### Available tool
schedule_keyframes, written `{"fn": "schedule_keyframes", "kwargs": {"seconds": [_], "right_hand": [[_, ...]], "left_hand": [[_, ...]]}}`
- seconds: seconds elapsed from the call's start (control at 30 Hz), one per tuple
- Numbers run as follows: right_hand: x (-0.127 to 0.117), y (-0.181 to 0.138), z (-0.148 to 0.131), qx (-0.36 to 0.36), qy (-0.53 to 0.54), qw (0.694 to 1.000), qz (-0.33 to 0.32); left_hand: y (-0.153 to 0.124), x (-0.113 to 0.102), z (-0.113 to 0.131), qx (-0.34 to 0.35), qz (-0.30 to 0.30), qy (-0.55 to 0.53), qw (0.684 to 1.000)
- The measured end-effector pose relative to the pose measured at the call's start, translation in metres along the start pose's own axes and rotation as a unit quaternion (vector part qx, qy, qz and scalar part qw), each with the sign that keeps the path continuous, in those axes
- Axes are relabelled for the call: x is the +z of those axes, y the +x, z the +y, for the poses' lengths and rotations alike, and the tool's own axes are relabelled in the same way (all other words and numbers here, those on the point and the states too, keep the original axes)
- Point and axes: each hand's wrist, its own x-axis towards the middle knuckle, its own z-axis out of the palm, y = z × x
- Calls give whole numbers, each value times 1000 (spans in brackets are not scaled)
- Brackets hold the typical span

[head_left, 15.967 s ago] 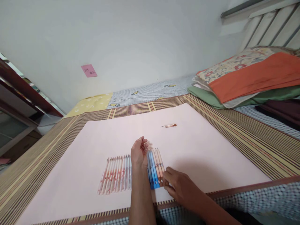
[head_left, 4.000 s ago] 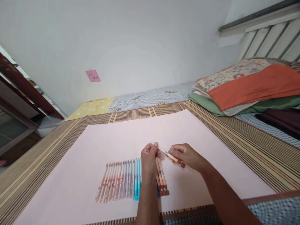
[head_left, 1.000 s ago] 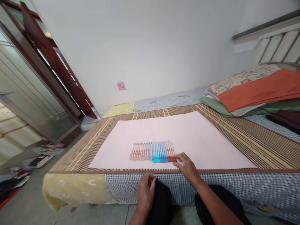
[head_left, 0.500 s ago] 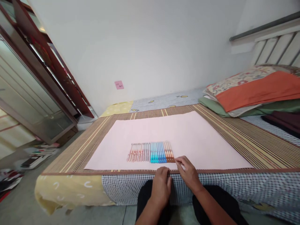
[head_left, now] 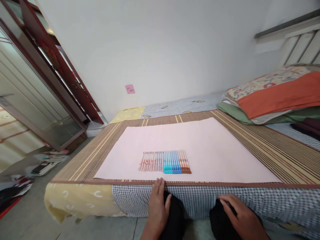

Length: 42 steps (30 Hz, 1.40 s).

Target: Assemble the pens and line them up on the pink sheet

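Observation:
Several slim pens [head_left: 172,162] lie side by side in one row on a large pale pink sheet [head_left: 212,150]. From left to right they run from clear with reddish marks through turquoise and blue to brown. My left hand [head_left: 158,205] rests at the front edge of the bed, just below the row, its fingers stretched out and holding nothing. Over my right knee lies my right hand [head_left: 241,215], palm down with fingers extended and nothing visible in it, apart from the pens.
Beneath the sheet is a striped mat [head_left: 82,160] on the bed. Stacked pillows [head_left: 280,95] and dark folded cloth [head_left: 307,126] are at the right. A white wall with a pink note [head_left: 130,89] stands behind. Papers [head_left: 47,163] lie on the floor at left.
My right hand has left the brown end of the pen row and moved down and right onto my knee. My left hand has shifted slightly left and its fingers have straightened.

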Motion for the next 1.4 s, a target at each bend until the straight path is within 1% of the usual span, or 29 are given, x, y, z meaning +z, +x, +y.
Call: {"fn": "schedule_keyframes", "kwargs": {"seconds": [0.1,0.2,0.4,0.5,0.6,0.67,0.73,0.8,0.83,0.9,0.97,1.03,1.1,1.13,1.17,1.27,1.3,1.37,1.4], "right_hand": [[-1,-7,6,-2,-31,999,-16],[2,-2,7,-8,-34,999,-35],[7,6,11,9,-18,998,-61],[9,6,12,11,-14,998,-64],[9,6,11,11,-11,998,-67],[9,6,10,12,-10,997,-70],[8,5,8,15,-20,997,-79],[7,3,6,12,-45,995,-92],[7,2,5,8,-59,993,-98],[7,-1,4,0,-77,991,-107],[10,-5,2,-12,-80,990,-116],[13,-9,-1,-34,-82,990,-111],[16,-12,-5,-70,-87,989,-95],[17,-13,-8,-89,-88,988,-91],[19,-13,-10,-104,-87,986,-93],[22,-10,-19,-127,-80,981,-119],[24,-8,-22,-126,-78,981,-126],[28,-3,-28,-113,-72,982,-137],[30,-1,-30,-101,-69,982,-143]], "left_hand": [[12,1,0,-1,-8,-2,1000],[19,3,2,-7,-20,-3,1000],[22,5,1,-9,-48,3,999],[17,3,5,-13,-33,6,999],[-1,0,9,-12,-13,15,1000],[-22,0,10,0,-32,27,999],[-47,4,8,36,-70,43,996],[-70,10,5,51,-73,69,994],[-79,14,4,43,-65,84,993],[-91,20,4,36,-54,102,993],[-93,24,4,39,-56,97,993],[-90,25,3,54,-66,71,994],[-82,20,-2,73,-66,23,995],[-77,15,-6,76,-57,-6,995],[-70,7,-11,63,-38,-35,997],[-35,-29,-36,-52,57,-63,995],[-18,-44,-46,-91,89,-70,989],[20,-71,-67,-172,132,-67,974],[40,-82,-77,-207,139,-51,967]]}}
